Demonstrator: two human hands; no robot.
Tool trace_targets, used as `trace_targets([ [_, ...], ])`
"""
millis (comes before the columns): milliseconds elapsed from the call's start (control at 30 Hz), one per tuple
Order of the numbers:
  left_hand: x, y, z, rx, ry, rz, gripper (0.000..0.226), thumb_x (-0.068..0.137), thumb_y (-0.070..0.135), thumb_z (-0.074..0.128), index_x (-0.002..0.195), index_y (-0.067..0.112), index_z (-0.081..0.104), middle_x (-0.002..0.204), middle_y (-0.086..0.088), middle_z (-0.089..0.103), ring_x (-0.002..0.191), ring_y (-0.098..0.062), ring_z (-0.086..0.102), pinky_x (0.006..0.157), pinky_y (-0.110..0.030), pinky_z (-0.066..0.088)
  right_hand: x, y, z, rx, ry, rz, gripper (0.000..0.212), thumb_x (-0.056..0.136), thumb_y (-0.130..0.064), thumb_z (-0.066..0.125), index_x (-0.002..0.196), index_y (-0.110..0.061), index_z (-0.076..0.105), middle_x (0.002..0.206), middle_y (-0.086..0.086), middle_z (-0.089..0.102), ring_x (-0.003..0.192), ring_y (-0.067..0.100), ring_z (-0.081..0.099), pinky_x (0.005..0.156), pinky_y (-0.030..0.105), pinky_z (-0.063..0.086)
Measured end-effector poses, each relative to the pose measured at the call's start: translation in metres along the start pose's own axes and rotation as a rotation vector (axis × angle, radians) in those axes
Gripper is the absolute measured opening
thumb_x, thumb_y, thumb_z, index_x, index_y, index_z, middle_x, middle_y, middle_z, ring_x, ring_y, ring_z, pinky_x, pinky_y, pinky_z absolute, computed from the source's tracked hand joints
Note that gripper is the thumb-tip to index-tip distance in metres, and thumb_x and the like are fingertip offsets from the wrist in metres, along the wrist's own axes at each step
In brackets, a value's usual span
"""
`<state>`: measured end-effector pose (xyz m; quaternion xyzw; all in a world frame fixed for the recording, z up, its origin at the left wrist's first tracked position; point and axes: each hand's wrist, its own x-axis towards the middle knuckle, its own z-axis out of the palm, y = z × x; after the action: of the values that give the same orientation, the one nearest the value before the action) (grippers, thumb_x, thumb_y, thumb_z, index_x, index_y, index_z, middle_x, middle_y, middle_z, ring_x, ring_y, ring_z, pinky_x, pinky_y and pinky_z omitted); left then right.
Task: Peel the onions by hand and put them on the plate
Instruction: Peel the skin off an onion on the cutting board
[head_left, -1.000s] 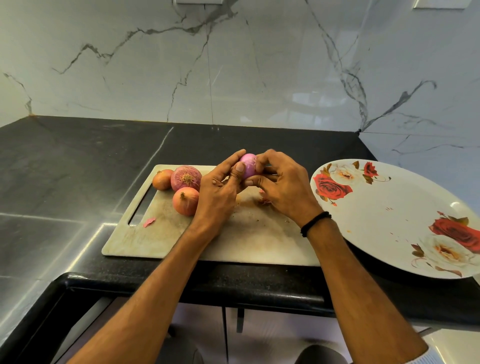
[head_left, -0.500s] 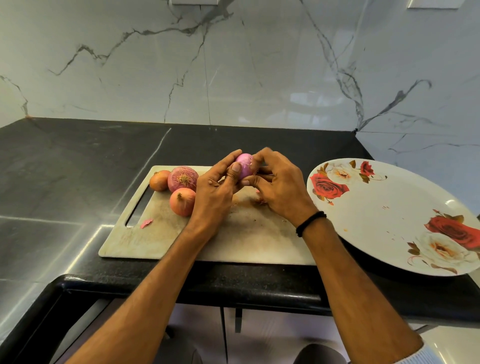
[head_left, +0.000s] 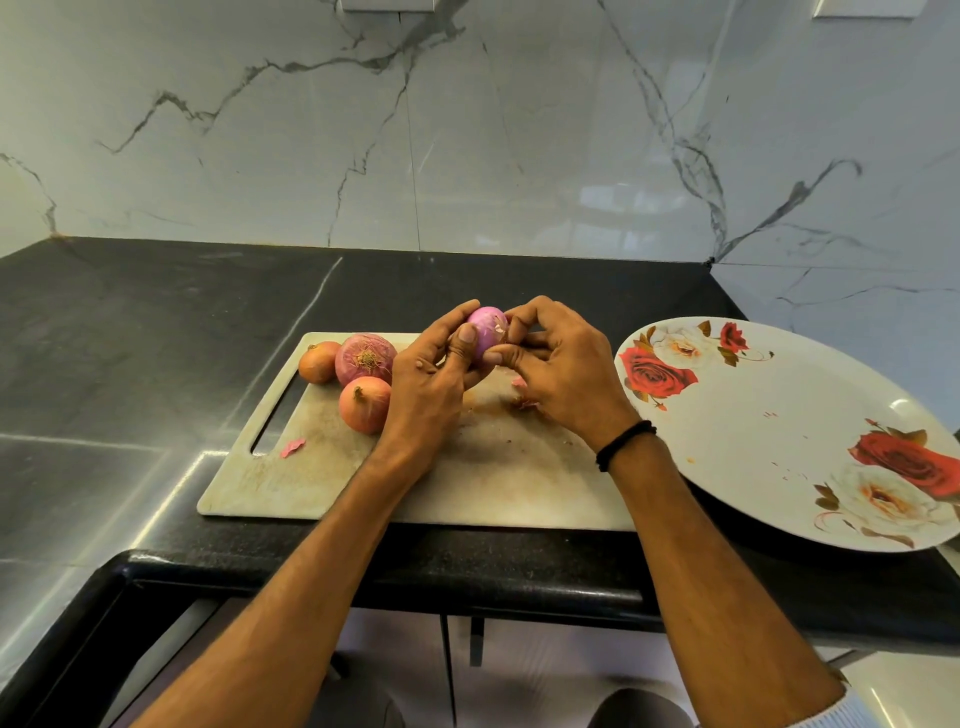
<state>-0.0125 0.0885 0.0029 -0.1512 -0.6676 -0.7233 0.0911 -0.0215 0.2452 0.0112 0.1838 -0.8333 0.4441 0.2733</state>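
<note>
A small, partly peeled purple onion (head_left: 485, 332) is held above the pale cutting board (head_left: 322, 467). My left hand (head_left: 428, 384) grips it from the left, thumb across its front. My right hand (head_left: 563, 371) holds its right side, fingertips pinching at a scrap of skin near the top. Three unpeeled onions lie at the board's far left: a small tan one (head_left: 318, 361), a larger reddish one (head_left: 366, 358) and an orange one (head_left: 364, 404). The white plate with red roses (head_left: 769, 415) sits to the right, holding no onion.
Bits of peel (head_left: 524, 400) lie on the board under my right hand, and a pink scrap (head_left: 292, 447) lies near the handle slot. The black counter (head_left: 130, 332) ends at a marble wall behind. The counter's front edge runs just below the board.
Both hands stay on the purple onion, with only small finger shifts as the skin is worked. The view has shifted slightly.
</note>
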Motion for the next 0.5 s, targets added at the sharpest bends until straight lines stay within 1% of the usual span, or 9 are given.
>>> trace_targets([
  [100,0.0008,-0.0006,0.0003,-0.020,0.012,-0.002,0.039,0.103,0.018,0.050,0.141,0.008,0.053,0.132,-0.011,0.061,0.114,-0.024,0.067,0.093,-0.042,0.058,0.0010,-0.0008,-0.0015,0.013,0.023,0.040,0.015,0.087,-0.020,0.075,0.088,-0.011,0.063,0.100,0.004,0.066,0.088,0.011,0.064,0.076,0.006,0.050],
  [167,0.0010,-0.0010,0.0001,-0.018,0.013,0.005,0.038,0.103,0.017,0.050,0.140,0.007,0.053,0.132,-0.010,0.061,0.115,-0.024,0.067,0.092,-0.041,0.058,0.0006,-0.0023,-0.0024,0.035,0.033,0.068,0.014,0.088,-0.021,0.073,0.093,-0.010,0.067,0.099,0.002,0.067,0.086,0.004,0.062,0.075,0.005,0.049],
  [233,0.0014,-0.0018,-0.0002,-0.010,0.013,0.014,0.038,0.103,0.017,0.050,0.140,0.008,0.053,0.133,-0.010,0.060,0.117,-0.024,0.066,0.092,-0.041,0.058,0.0005,-0.0024,-0.0037,0.034,0.059,0.067,0.017,0.090,-0.021,0.071,0.100,-0.008,0.071,0.097,0.003,0.070,0.085,0.005,0.063,0.077,0.010,0.053],
  [300,0.0019,-0.0024,-0.0004,0.001,0.019,0.015,0.038,0.103,0.018,0.051,0.140,0.008,0.053,0.134,-0.010,0.058,0.118,-0.024,0.065,0.092,-0.040,0.059,0.0006,-0.0019,-0.0043,0.046,0.083,0.068,0.017,0.093,-0.017,0.067,0.106,-0.008,0.071,0.099,0.005,0.071,0.088,0.007,0.066,0.080,0.017,0.056],
  [333,0.0022,-0.0024,-0.0003,0.003,0.021,0.014,0.038,0.103,0.018,0.051,0.140,0.009,0.052,0.135,-0.010,0.057,0.118,-0.024,0.064,0.092,-0.040,0.059,0.0008,-0.0021,-0.0045,0.060,0.084,0.076,0.019,0.093,-0.015,0.066,0.111,-0.008,0.070,0.103,0.006,0.071,0.091,0.007,0.066,0.081,0.015,0.056],
  [400,0.0026,-0.0029,-0.0008,0.007,0.021,0.016,0.038,0.103,0.019,0.050,0.140,0.010,0.051,0.135,-0.012,0.057,0.118,-0.025,0.064,0.092,-0.041,0.058,0.0014,-0.0034,-0.0042,0.073,0.059,0.092,0.032,0.090,-0.014,0.070,0.121,-0.013,0.065,0.113,0.002,0.069,0.098,0.006,0.065,0.081,0.009,0.052],
  [433,0.0024,-0.0029,-0.0012,0.008,0.020,0.018,0.038,0.103,0.019,0.050,0.140,0.010,0.051,0.134,-0.012,0.057,0.117,-0.025,0.065,0.092,-0.040,0.058,0.0015,-0.0044,-0.0039,0.077,0.037,0.092,0.037,0.088,-0.016,0.073,0.123,-0.016,0.063,0.114,0.001,0.067,0.099,0.004,0.064,0.080,0.007,0.050],
  [500,0.0015,-0.0023,-0.0011,0.003,0.018,0.024,0.039,0.102,0.022,0.051,0.140,0.012,0.051,0.133,-0.011,0.059,0.115,-0.024,0.066,0.092,-0.040,0.058,0.0012,-0.0073,-0.0028,0.086,0.004,0.072,0.040,0.084,-0.020,0.077,0.121,-0.016,0.063,0.114,0.001,0.066,0.097,0.003,0.063,0.079,0.006,0.049],
])
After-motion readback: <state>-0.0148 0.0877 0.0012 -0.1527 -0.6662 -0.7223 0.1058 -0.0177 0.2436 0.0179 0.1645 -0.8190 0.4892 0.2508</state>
